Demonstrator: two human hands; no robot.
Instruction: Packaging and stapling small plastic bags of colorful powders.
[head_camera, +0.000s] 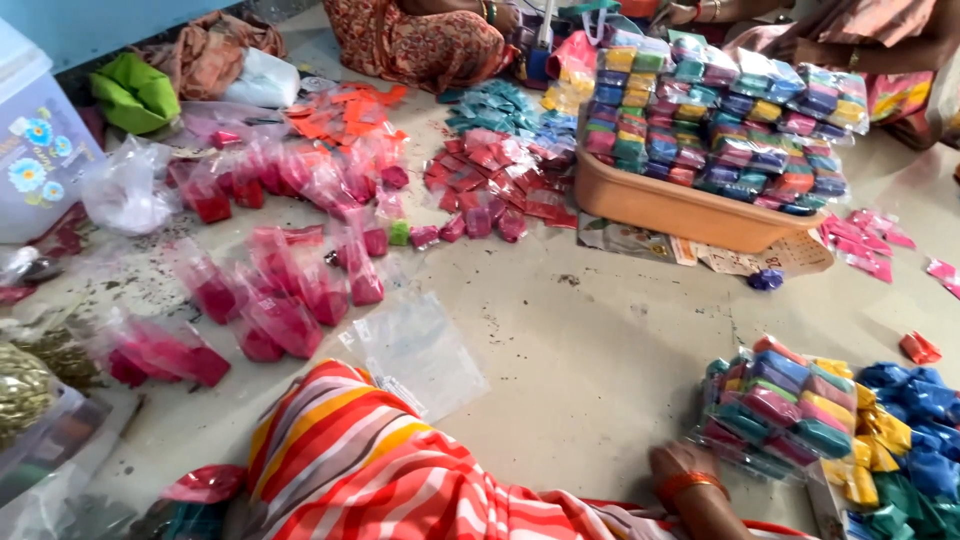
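Observation:
My right hand (676, 464), an orange bangle on its wrist, rests low on the grey floor (600, 330) at the bottom right. It sits right beside a clear-wrapped bundle of small multicoloured packets (780, 405); its fingers are too hidden to read. My left hand is out of view. My knee in red, orange and white striped cloth (350, 460) fills the bottom middle. An empty clear plastic bag (415, 350) lies just beyond it.
A tan plastic tub (680, 215) piled with packet bundles stands at the back right. Pink powder bags (290, 290) spread over the left, small red packets (490, 185) in the middle, blue and yellow packets (915, 420) at the right. Other people sit along the far edge (420, 40).

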